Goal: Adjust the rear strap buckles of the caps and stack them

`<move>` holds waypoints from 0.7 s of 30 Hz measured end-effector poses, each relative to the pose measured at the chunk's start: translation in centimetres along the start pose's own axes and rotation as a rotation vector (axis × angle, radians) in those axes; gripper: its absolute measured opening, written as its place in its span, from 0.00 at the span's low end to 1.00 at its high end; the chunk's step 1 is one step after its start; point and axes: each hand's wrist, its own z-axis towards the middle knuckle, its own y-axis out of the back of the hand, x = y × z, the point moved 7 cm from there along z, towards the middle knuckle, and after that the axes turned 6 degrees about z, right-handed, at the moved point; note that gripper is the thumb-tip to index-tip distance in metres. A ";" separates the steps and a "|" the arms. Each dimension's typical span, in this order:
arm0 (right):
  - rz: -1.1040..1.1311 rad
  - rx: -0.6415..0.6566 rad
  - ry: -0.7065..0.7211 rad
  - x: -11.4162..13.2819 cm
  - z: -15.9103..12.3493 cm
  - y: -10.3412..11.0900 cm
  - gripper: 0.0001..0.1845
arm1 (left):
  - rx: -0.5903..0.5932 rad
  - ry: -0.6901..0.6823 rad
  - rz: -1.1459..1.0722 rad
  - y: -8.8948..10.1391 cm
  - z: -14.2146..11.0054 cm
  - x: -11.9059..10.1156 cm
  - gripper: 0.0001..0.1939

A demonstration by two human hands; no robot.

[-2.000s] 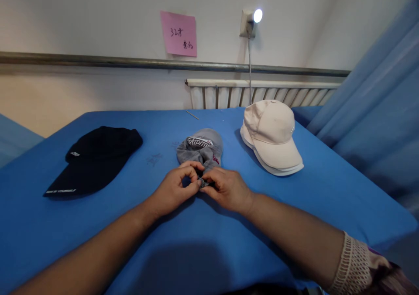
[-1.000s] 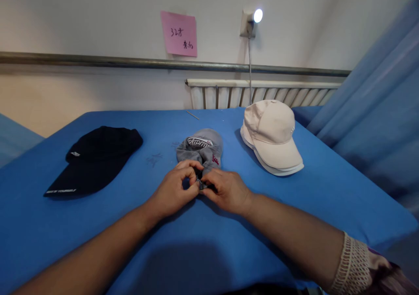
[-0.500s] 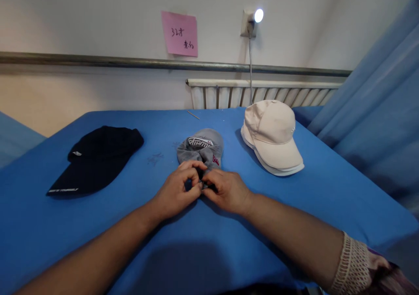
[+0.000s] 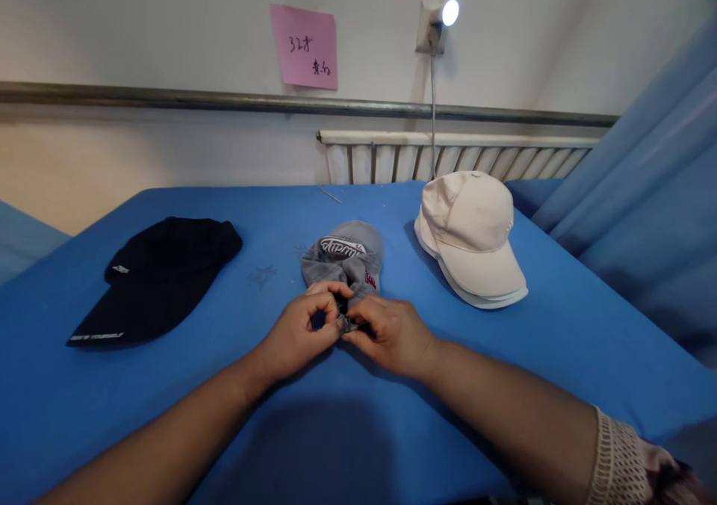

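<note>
A grey baseball cap with white lettering and a small red mark lies at the middle of the blue-covered table, its brim toward the wall. My left hand pinches the strap at the cap's near edge between thumb and fingers. From the other side my right hand grips the same strap, close to the left fingertips. A small metallic piece, perhaps a buckle, shows between them; the fingers hide most of it.
To the left lies a black cap, brim toward me. On the right, a beige cap sits stacked on paler ones. A thin stick lies near the back edge. Behind are a radiator, a metal rail and a blue curtain.
The view has shifted slightly. Both hands stay at the strap; my right fingers have shifted a little, and more of the small metallic piece shows between the hands.
</note>
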 end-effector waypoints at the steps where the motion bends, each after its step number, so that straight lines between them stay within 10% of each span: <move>1: -0.005 0.003 0.003 0.1 0.0 0.0 0.06 | -0.003 -0.010 0.015 0.0 0.0 -0.1 0.12; 21: 0.009 0.018 -0.006 0.5 -0.1 -0.3 0.05 | 0.010 0.011 -0.046 0.1 -0.2 -0.1 0.12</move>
